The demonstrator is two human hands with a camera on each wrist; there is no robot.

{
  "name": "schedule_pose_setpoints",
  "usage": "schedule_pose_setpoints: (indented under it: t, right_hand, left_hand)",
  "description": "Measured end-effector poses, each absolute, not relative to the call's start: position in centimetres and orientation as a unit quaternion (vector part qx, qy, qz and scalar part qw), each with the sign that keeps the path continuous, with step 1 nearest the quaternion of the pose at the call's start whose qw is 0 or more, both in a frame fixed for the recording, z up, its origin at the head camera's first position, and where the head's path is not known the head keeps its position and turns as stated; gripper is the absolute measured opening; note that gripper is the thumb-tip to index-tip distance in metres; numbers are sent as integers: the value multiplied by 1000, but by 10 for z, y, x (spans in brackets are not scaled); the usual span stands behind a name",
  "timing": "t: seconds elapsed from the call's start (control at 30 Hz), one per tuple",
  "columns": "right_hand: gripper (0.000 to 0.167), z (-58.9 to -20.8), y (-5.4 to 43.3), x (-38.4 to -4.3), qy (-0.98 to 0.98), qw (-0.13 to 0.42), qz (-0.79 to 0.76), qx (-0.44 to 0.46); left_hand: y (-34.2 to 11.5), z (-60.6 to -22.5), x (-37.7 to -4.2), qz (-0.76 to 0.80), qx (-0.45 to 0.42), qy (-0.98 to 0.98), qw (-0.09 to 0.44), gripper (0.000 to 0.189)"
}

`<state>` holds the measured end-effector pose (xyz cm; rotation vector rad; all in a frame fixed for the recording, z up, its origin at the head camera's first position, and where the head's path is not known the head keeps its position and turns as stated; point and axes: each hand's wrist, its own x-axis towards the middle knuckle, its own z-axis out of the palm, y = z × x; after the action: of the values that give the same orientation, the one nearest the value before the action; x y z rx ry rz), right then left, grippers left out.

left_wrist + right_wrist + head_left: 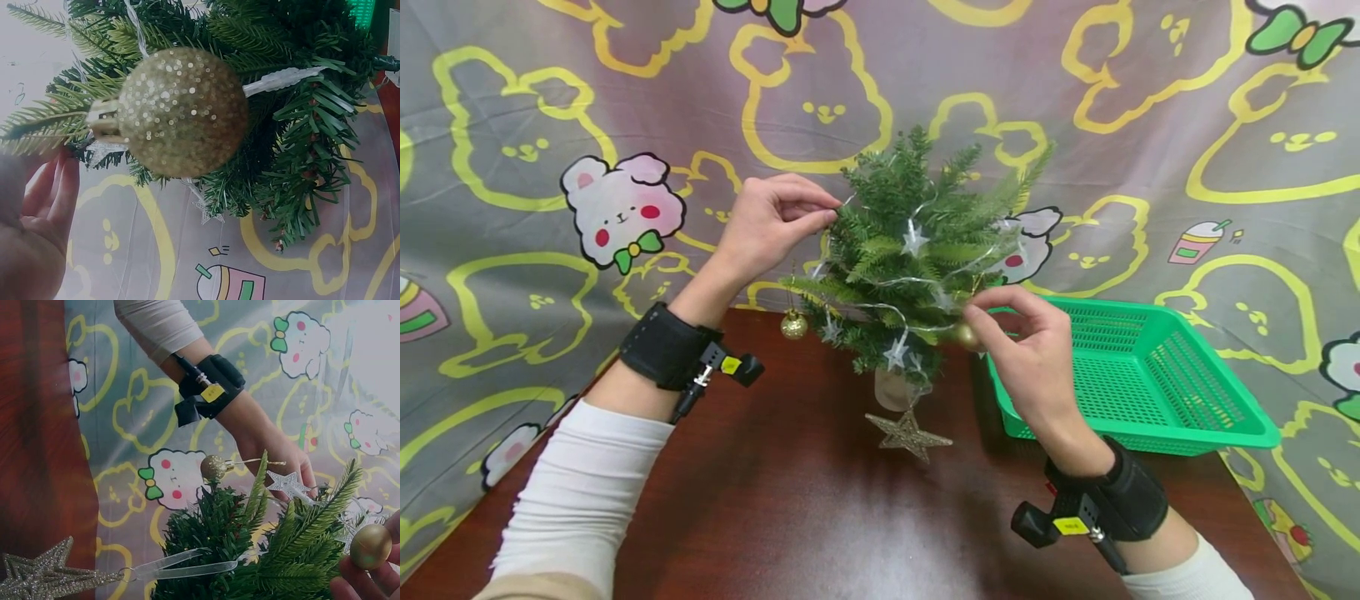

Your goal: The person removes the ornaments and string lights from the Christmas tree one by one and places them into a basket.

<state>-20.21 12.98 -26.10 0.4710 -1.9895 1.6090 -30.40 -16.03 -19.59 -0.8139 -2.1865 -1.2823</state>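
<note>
A small artificial Christmas tree [895, 250] stands upright, wound with star string lights [913, 242]. My left hand [782, 212] pinches at the tree's upper left edge, fingertips right beside a clear star light [103, 153] and a branch tip; I cannot tell which is pinched. Below that hand hangs a glittery gold ball [793, 324], large in the left wrist view. At the lower right branches, my right hand [1030, 342] holds a smooth gold ball [371, 547] with thumb and fingers. A glittery gold star [908, 435] on a clear ribbon is at the tree's base.
A green plastic basket [1210, 400] sits right of the tree on the dark wooden table [820, 517]. A grey curtain [685, 108] with yellow cartoon outlines hangs close behind the tree. Both wrists wear black straps with small cameras.
</note>
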Motion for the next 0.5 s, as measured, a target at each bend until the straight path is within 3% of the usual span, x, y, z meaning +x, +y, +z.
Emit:
schedule_pose_setpoints:
  t: [0.2,0.5]
  right_hand:
    - [5,-261,129,-201,-718,242,628,178]
    - [9,-257,129,-201,-701,250,642,183]
  left_hand:
    - [-160,-196,-304,-465,-297,-798,241,16]
    - [-160,-195,-305,-463,-298,-799,242,16]
